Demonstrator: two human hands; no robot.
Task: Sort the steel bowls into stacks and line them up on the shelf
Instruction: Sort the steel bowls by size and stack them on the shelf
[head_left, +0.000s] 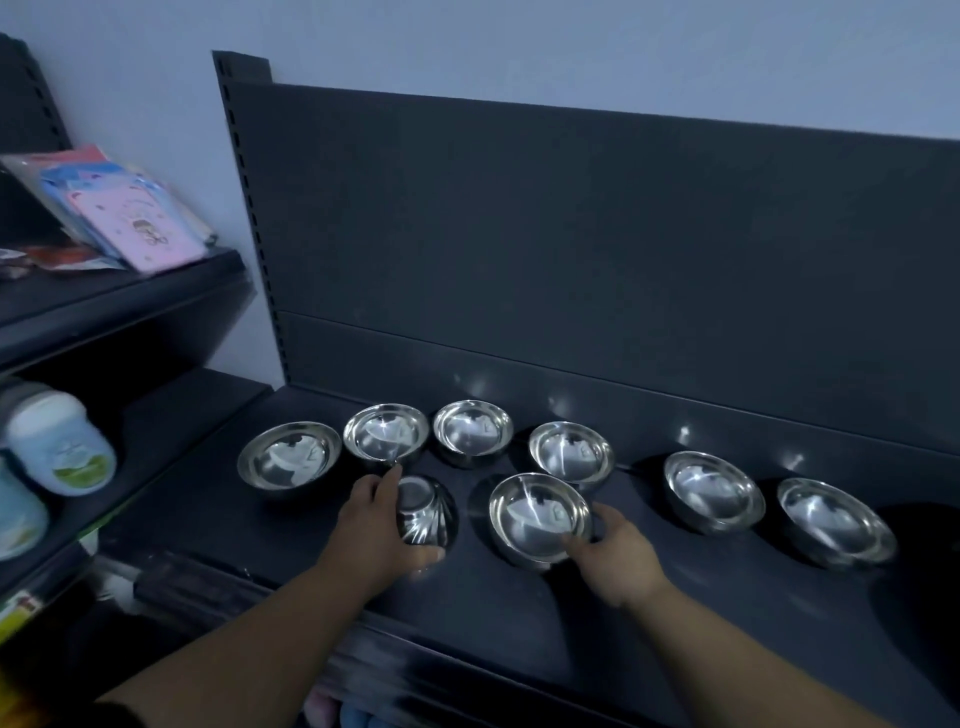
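Observation:
Several steel bowls stand on the dark shelf (519, 613). My left hand (376, 525) grips a small bowl (423, 512) that lies upside down near the front. My right hand (613, 551) holds the rim of an upright bowl (535, 514) beside it. Behind them stand upright bowls: one at the far left (288, 456), one behind my left hand (385, 434), one in the middle (472, 431) and one to its right (570, 453). Two wider bowls sit apart on the right, one (712, 491) nearer the middle and one (836, 519) further out.
The shelf's dark back panel (571, 249) rises behind the bowls. A neighbouring rack on the left carries pink and blue packets (130, 213) above and white-capped bottles (57, 441) below. Bare shelf surface lies in front of the two right bowls.

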